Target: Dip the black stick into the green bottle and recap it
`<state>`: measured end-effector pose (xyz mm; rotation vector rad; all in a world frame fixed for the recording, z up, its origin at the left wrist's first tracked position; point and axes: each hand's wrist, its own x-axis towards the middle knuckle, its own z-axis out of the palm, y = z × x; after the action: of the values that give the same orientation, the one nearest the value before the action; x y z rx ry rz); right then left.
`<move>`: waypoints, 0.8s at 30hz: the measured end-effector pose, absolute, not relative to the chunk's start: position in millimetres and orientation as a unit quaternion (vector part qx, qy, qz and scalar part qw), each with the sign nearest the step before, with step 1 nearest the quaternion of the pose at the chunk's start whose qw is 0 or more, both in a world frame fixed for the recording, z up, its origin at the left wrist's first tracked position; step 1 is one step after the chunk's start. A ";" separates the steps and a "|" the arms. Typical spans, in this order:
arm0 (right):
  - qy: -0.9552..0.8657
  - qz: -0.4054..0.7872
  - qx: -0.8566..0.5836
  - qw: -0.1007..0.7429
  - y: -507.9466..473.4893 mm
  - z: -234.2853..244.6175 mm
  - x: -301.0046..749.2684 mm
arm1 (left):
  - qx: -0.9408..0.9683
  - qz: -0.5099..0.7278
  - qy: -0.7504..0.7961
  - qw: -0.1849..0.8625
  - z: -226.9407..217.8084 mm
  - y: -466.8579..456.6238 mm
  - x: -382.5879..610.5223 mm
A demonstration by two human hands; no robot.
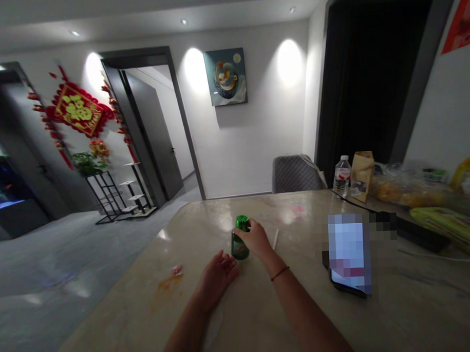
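A: Right grip point(256, 240) is narrow, closed on the green bottle point(237, 248), fingers across its upper side against the ribbed cap point(242, 223).

B: Bottle position?

A: Standing on the desk point(198, 218), base down, directly under the right grip. Any slight tilt is hard to call from this angle.

B: Left grip point(217, 280)?

A: Wide open, palm down, fingers spread on the desk, just beside the bottle's base. Can't tell if the fingertips touch it.

B: Is that a good hold?

A: Looks sound. High contact gives control of the cap end, the base stays planted, and the left grip sits close enough to steady it.

B: Anything nearby?

A: White stick point(276, 239) just right of the right grip, phone point(349, 285) further right, partly blurred. Orange smear point(166, 282) left of the left grip. Water bottle point(342, 176) and paper bag point(362, 175) well beyond.
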<state>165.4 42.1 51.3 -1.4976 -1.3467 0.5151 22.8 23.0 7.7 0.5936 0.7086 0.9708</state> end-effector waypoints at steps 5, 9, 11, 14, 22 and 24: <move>-0.575 0.230 -0.573 0.537 32.9 72.3 168.7 | 0.285 0.440 0.350 0.776 8.8 22.2 23.8; -0.593 0.277 -0.535 0.535 30.6 76.2 169.2 | 0.319 0.393 0.300 0.809 11.6 16.5 20.8; -0.604 0.297 -0.526 0.521 30.7 74.2 168.5 | 0.325 0.368 0.282 0.825 11.7 13.3 18.9; -0.622 0.312 -0.517 0.499 30.7 70.4 167.1 | 0.314 0.363 0.289 0.828 9.7 11.4 17.9; -0.652 0.318 -0.515 0.456 25.3 70.8 166.5 | 0.269 0.384 0.311 0.827 6.1 14.6 22.3; -0.655 0.315 -0.517 0.452 24.3 71.0 167.2 | 0.264 0.385 0.310 0.828 7.1 13.9 22.7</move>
<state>167.2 24.3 71.0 -1.2772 -1.6178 0.7780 22.7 13.9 7.1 0.5604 0.6590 0.8167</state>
